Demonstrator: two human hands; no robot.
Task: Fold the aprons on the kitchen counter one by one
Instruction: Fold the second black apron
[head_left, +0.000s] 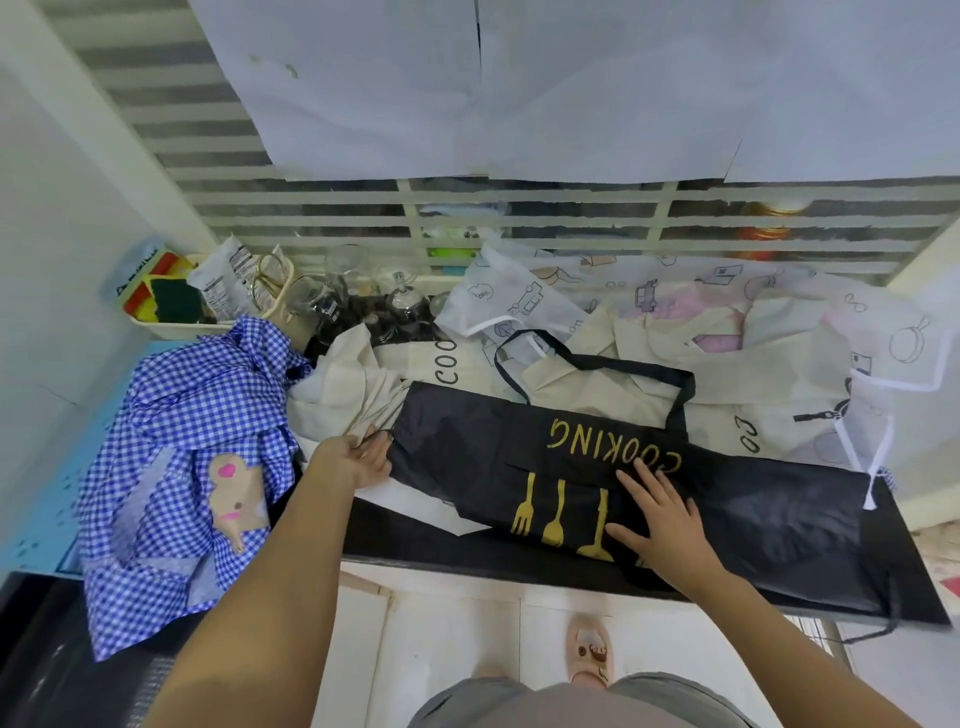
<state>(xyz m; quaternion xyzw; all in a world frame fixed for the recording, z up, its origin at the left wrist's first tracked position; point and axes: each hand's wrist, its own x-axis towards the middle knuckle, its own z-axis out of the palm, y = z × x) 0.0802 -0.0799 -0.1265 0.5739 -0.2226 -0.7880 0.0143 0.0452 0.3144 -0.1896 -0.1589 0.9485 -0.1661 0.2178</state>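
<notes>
Fingers (376, 450) of left hand (353, 461) partly hidden at black apron (467, 452) edge

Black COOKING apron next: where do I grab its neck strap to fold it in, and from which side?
Pinch the neck strap at its far span, coming from above with the right hand, which only presses flat on the black apron. The loop lies open and flat on the cream aprons, so probably nothing snags.

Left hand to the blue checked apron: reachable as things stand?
Probably yes. The blue checked apron lies uncovered just beside the left hand, nothing between them; but that hand grips the black apron and must let go first.
</notes>
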